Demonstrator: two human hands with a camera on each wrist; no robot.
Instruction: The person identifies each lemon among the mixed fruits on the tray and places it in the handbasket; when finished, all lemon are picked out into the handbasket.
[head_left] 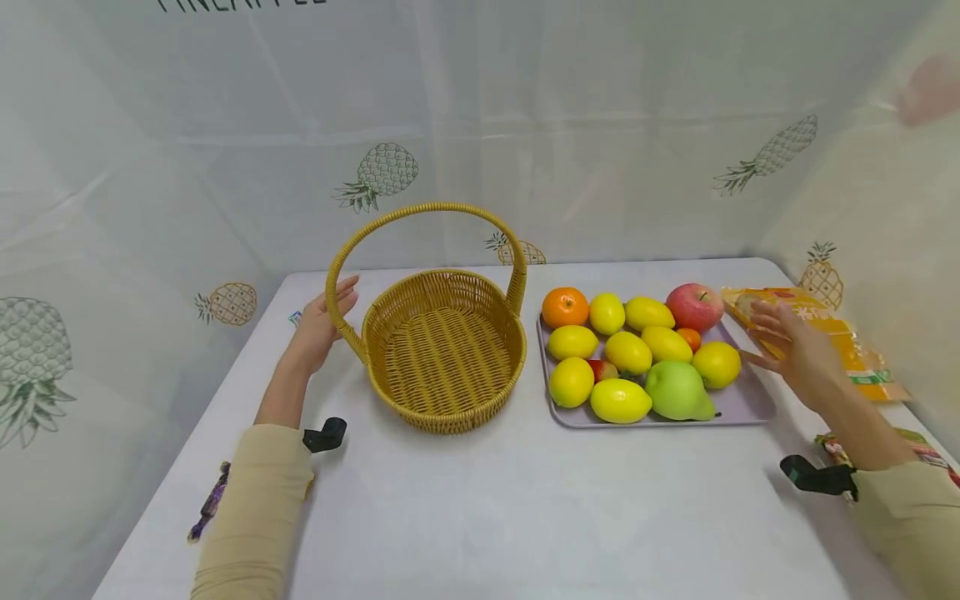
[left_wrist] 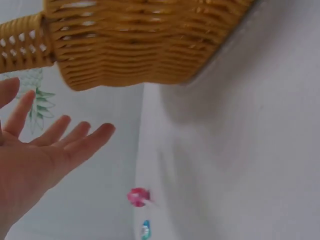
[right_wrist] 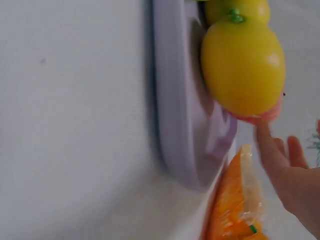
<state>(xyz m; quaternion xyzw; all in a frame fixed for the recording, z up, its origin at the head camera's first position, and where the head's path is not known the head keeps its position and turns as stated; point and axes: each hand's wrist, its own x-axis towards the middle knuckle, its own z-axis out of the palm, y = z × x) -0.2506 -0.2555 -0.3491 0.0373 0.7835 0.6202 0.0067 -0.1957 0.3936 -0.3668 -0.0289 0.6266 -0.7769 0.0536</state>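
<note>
Green pear [head_left: 675, 390] at the near edge of a lilac tray [head_left: 750, 398] on the right, my right hand [head_left: 802, 354] near its right end, fingers spread, woven basket [head_left: 447, 358] left of the tray, my left hand [head_left: 318, 325] beside its handle [head_left: 427, 210], fingers outstretched, red apple [head_left: 694, 307] toward the tray's far edge.

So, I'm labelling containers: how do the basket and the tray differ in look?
The basket is round and woven, the tray smooth and rectangular. The basket is golden-brown, the tray pale purple. The basket has a tall arched handle; the tray shows none. Both stand on the white table.
</note>
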